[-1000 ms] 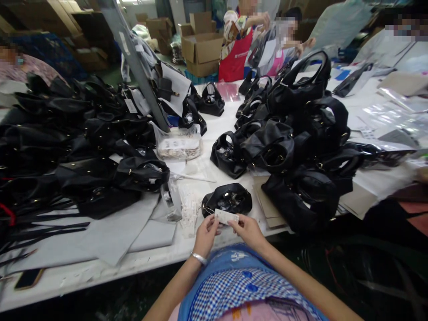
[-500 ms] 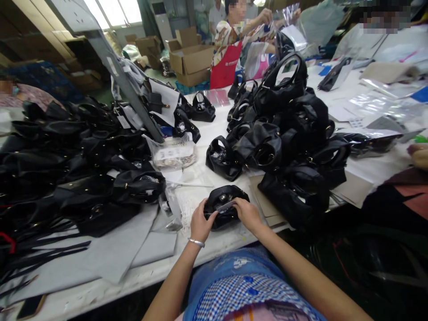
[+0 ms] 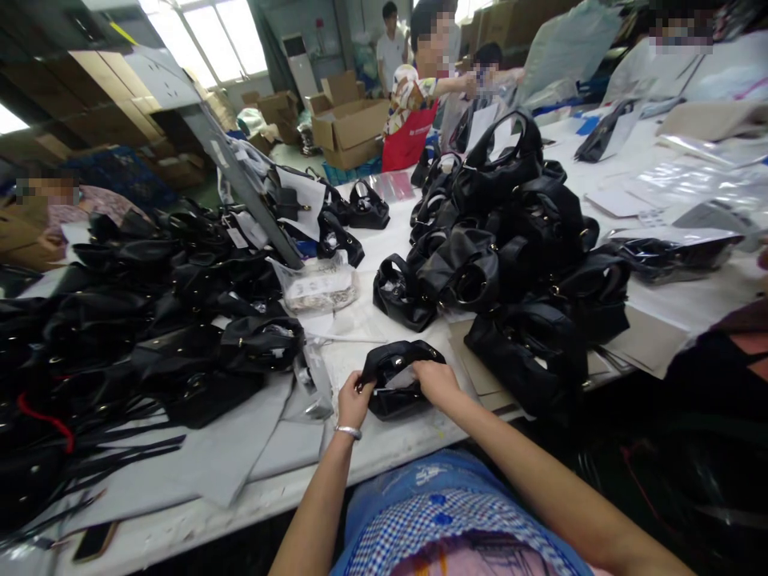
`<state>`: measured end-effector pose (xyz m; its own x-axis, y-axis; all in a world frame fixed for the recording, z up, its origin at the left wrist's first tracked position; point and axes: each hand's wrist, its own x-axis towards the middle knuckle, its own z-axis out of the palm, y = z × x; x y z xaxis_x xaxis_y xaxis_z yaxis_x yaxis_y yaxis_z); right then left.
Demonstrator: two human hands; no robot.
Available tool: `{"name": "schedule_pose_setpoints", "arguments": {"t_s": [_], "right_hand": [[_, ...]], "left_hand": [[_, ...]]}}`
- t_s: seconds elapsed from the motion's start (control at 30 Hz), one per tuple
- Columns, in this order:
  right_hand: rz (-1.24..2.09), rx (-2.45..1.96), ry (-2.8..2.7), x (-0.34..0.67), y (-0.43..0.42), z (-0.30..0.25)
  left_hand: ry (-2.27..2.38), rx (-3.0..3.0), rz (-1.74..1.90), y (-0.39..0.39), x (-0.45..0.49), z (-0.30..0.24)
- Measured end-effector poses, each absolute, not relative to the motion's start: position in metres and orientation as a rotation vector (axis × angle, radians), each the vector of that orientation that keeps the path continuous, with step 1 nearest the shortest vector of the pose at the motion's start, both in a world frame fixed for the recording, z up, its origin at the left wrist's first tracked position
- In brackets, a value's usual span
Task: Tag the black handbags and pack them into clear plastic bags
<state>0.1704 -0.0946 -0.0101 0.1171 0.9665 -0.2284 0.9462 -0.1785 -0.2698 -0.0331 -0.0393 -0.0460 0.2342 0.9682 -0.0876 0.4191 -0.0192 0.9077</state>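
- Black handbag (image 3: pixel 390 406) lies on the desk (image 3: pixel 384 445), between both sets of fingers.
- Left hand (image 3: pixel 354 398): fingers curled tight on the handbag's rim.
- Right hand (image 3: pixel 437 382): fingers pinch a white card (image 3: pixel 403 378) at the mouth, just beside the left fingers.
- Likely step: tucking the card in. Next calls for a steady rim and a deeper push.

Bag (image 3: pixel 399 392) on table (image 3: pixel 393 446) at near edge, left hand (image 3: pixel 354 398) on its left side, right hand (image 3: pixel 437 382) on its right; bag heaps left (image 3: pixel 150 312) and right (image 3: pixel 522 240), pouch (image 3: pixel 318 288) behind, phone (image 3: pixel 91 542) front-left, boxes (image 3: pixel 348 128) beyond.
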Motion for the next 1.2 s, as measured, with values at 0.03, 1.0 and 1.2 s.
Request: {"name": "schedule_pose_setpoints", "arguments": {"t_s": [0.03,1.0,1.2], "right_hand": [[0.559,-2.314,-1.993,0.168,-0.092,-0.010],[0.455,-1.725,-2.584,0.228,-0.122,-0.034],[0.324,-1.717,-2.392,0.228,-0.135,-0.051]], "left_hand": [[1.344,1.610,0.750,-0.041,-0.032,-0.043],[1.057,2.563,-0.254,-0.089,0.041,-0.029],[1.123,2.591,-0.201,-0.067,0.046,-0.049]]}}
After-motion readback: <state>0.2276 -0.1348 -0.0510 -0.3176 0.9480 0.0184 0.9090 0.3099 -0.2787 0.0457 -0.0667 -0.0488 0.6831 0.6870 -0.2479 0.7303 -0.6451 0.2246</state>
